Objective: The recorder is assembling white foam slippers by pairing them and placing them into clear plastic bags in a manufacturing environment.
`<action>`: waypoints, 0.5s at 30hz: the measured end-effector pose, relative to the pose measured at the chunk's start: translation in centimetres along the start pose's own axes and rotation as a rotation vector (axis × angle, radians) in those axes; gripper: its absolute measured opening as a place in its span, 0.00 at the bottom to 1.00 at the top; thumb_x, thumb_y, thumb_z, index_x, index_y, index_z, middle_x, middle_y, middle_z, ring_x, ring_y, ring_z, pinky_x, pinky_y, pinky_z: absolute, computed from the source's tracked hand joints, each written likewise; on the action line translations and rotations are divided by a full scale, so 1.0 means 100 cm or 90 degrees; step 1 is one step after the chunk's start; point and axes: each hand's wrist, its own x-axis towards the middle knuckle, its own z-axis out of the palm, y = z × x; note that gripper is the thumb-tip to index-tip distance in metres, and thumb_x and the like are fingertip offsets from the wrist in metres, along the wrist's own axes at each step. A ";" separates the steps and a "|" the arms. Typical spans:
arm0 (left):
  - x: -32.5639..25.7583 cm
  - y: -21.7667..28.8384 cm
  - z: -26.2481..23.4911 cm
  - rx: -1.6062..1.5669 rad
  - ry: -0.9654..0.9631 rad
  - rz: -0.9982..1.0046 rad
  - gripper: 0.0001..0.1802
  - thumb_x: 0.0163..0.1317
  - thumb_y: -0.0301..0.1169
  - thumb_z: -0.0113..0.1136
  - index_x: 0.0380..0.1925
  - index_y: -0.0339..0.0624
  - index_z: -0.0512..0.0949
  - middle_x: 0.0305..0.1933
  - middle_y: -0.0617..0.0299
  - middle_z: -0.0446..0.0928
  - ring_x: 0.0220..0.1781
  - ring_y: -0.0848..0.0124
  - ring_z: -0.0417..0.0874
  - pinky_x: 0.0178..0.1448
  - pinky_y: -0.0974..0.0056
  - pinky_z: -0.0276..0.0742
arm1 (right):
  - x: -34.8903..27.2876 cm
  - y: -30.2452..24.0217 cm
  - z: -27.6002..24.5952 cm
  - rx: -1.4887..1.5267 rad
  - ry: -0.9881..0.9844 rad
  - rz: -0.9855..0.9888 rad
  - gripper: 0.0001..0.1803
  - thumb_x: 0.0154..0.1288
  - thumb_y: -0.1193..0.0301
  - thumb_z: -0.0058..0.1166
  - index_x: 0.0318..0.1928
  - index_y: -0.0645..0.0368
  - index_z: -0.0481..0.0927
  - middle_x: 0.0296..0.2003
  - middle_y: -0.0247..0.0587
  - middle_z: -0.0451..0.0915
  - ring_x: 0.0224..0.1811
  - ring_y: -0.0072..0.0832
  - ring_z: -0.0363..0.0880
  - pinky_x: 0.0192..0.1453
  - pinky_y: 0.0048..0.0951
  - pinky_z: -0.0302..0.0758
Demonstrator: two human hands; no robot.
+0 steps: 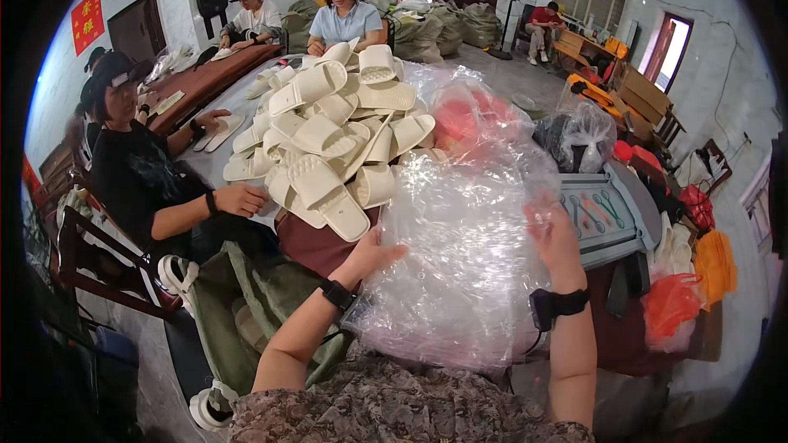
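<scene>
Both hands grip crinkly clear plastic bags

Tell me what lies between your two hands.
In the head view, a bundle of clear plastic bags fills the stretch between the left hand and right hand.

A big heap of clear plastic bags lies in front (one looks pink inside). A red square sign hangs on the left wall.

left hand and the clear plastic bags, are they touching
Touching. The head view shows the left hand pressed against the left edge of the heap of clear plastic bags, fingers on the film; the right hand grips the other side.
</scene>
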 end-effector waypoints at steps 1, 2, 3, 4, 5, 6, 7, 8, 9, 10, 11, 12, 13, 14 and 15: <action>0.002 0.004 0.004 -0.006 -0.015 -0.022 0.27 0.56 0.27 0.72 0.53 0.30 0.73 0.45 0.59 0.81 0.39 0.73 0.81 0.44 0.66 0.79 | 0.006 0.000 -0.019 0.000 0.006 -0.006 0.25 0.70 0.71 0.51 0.65 0.66 0.68 0.50 0.42 0.79 0.51 0.32 0.81 0.46 0.27 0.79; 0.005 0.004 0.007 -0.005 -0.023 -0.020 0.27 0.56 0.27 0.72 0.53 0.30 0.73 0.45 0.59 0.81 0.39 0.73 0.81 0.44 0.66 0.79 | 0.019 0.002 -0.051 0.131 -0.072 0.037 0.24 0.70 0.71 0.51 0.64 0.64 0.69 0.50 0.42 0.79 0.50 0.31 0.81 0.43 0.25 0.78; 0.005 0.001 0.006 -0.004 -0.027 -0.028 0.29 0.57 0.27 0.72 0.57 0.32 0.72 0.47 0.59 0.80 0.43 0.74 0.80 0.47 0.67 0.78 | 0.019 -0.002 -0.049 0.264 -0.156 0.086 0.23 0.69 0.71 0.50 0.64 0.63 0.70 0.50 0.42 0.79 0.49 0.29 0.81 0.39 0.23 0.78; 0.006 -0.002 0.004 -0.004 -0.031 -0.037 0.31 0.57 0.27 0.71 0.60 0.33 0.71 0.50 0.60 0.80 0.46 0.75 0.79 0.50 0.67 0.77 | 0.015 -0.002 -0.047 0.267 -0.155 0.086 0.23 0.69 0.71 0.50 0.64 0.63 0.70 0.50 0.42 0.79 0.49 0.29 0.81 0.39 0.23 0.78; 0.006 -0.004 0.001 -0.002 -0.031 -0.038 0.31 0.57 0.27 0.71 0.60 0.33 0.71 0.50 0.60 0.80 0.46 0.75 0.79 0.50 0.67 0.77 | 0.008 -0.003 -0.046 0.122 -0.149 0.100 0.24 0.69 0.71 0.50 0.64 0.63 0.69 0.49 0.43 0.79 0.47 0.28 0.82 0.37 0.23 0.77; 0.003 -0.007 -0.005 0.004 -0.029 -0.044 0.31 0.57 0.27 0.71 0.60 0.33 0.70 0.50 0.60 0.80 0.46 0.74 0.80 0.50 0.68 0.77 | -0.002 -0.004 -0.030 -0.021 -0.146 0.117 0.24 0.70 0.71 0.49 0.64 0.62 0.68 0.49 0.43 0.79 0.45 0.27 0.82 0.35 0.22 0.77; 0.002 -0.008 -0.007 0.009 -0.033 -0.047 0.31 0.57 0.27 0.71 0.60 0.33 0.70 0.50 0.60 0.80 0.45 0.74 0.80 0.49 0.68 0.77 | -0.013 -0.002 -0.013 -0.020 -0.144 0.117 0.24 0.70 0.71 0.49 0.64 0.62 0.68 0.49 0.43 0.79 0.45 0.27 0.82 0.35 0.22 0.77; 0.002 -0.010 -0.009 0.010 -0.036 -0.049 0.31 0.57 0.27 0.71 0.60 0.33 0.70 0.50 0.60 0.80 0.45 0.74 0.80 0.49 0.68 0.77 | -0.024 0.001 0.003 -0.151 -0.156 0.107 0.25 0.70 0.70 0.48 0.65 0.62 0.66 0.48 0.45 0.80 0.43 0.28 0.82 0.32 0.22 0.76; 0.003 -0.011 -0.008 -0.015 -0.037 -0.044 0.30 0.60 0.30 0.70 0.60 0.33 0.70 0.50 0.61 0.80 0.46 0.74 0.80 0.50 0.68 0.77 | -0.033 0.003 0.009 -0.283 -0.163 0.094 0.25 0.71 0.70 0.47 0.66 0.62 0.64 0.46 0.46 0.80 0.40 0.28 0.83 0.29 0.22 0.75; 0.005 -0.007 -0.004 -0.039 -0.041 -0.039 0.29 0.63 0.33 0.68 0.61 0.33 0.70 0.50 0.61 0.80 0.46 0.74 0.80 0.51 0.68 0.77 | -0.033 0.009 0.002 -0.282 -0.154 0.092 0.25 0.71 0.70 0.47 0.66 0.62 0.64 0.46 0.46 0.80 0.40 0.28 0.83 0.29 0.22 0.75; 0.005 -0.004 -0.001 -0.037 -0.051 -0.039 0.29 0.63 0.33 0.68 0.61 0.33 0.70 0.50 0.61 0.80 0.46 0.74 0.80 0.51 0.68 0.77 | -0.027 0.023 -0.008 -0.345 -0.148 0.093 0.26 0.71 0.70 0.46 0.67 0.62 0.62 0.46 0.47 0.80 0.37 0.29 0.83 0.27 0.23 0.74; 0.001 0.009 0.005 -0.052 -0.010 -0.075 0.28 0.66 0.36 0.65 0.61 0.33 0.70 0.50 0.61 0.80 0.47 0.74 0.80 0.51 0.68 0.77 | -0.021 0.034 -0.018 -0.406 -0.141 0.095 0.27 0.71 0.69 0.45 0.68 0.63 0.60 0.45 0.48 0.80 0.34 0.30 0.83 0.25 0.23 0.74; -0.002 0.016 0.007 -0.067 0.039 -0.110 0.27 0.69 0.39 0.62 0.61 0.34 0.70 0.51 0.61 0.80 0.48 0.74 0.80 0.52 0.67 0.77 | -0.016 0.043 -0.024 -0.403 -0.138 0.095 0.27 0.71 0.69 0.45 0.68 0.63 0.60 0.45 0.48 0.80 0.34 0.30 0.83 0.25 0.23 0.74; 0.000 0.015 0.004 -0.064 0.036 -0.110 0.27 0.69 0.39 0.62 0.61 0.34 0.70 0.51 0.61 0.80 0.48 0.74 0.80 0.52 0.67 0.77 | -0.011 0.050 -0.031 -0.406 -0.098 0.095 0.26 0.71 0.69 0.45 0.67 0.63 0.61 0.45 0.48 0.81 0.32 0.29 0.83 0.24 0.24 0.73; 0.000 0.012 -0.004 -0.115 -0.029 -0.114 0.28 0.71 0.41 0.58 0.62 0.32 0.68 0.53 0.59 0.78 0.51 0.73 0.79 0.55 0.66 0.77 | -0.008 0.052 -0.033 -0.408 -0.063 0.095 0.26 0.71 0.70 0.45 0.66 0.64 0.62 0.44 0.48 0.81 0.30 0.29 0.82 0.23 0.24 0.73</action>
